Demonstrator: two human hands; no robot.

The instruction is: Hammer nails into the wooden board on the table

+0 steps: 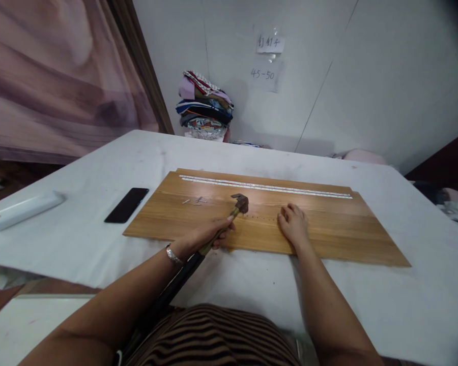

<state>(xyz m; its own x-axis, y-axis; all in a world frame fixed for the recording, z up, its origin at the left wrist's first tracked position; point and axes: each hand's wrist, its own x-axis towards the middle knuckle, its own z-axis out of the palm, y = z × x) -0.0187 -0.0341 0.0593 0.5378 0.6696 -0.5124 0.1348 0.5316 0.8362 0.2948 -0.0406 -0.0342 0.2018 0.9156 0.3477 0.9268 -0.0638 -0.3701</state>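
My left hand (pixel 221 231) is closed around the handle of a claw hammer (pixel 241 204), up near its head. The hammer head is over the middle of a wooden board (pixel 339 223), and its long dark grip runs back under my forearm. My right hand (pixel 294 223) rests on the board to the right, fingers loosely bent and a little apart, with nothing visible in them. Between the hammer and that hand runs a row of small dark dots (pixel 263 218), too small to tell whether nail heads or holes. Several loose nails (pixel 199 200) lie on the board's left part.
Two white measuring strips (pixel 267 187) run along the board's far side. On the white-covered table (pixel 99 254), a black phone (pixel 127 205) lies left of the board, with a long white plastic object (pixel 25 209) farther left. Folded clothes (pixel 206 107) are stacked by the wall.
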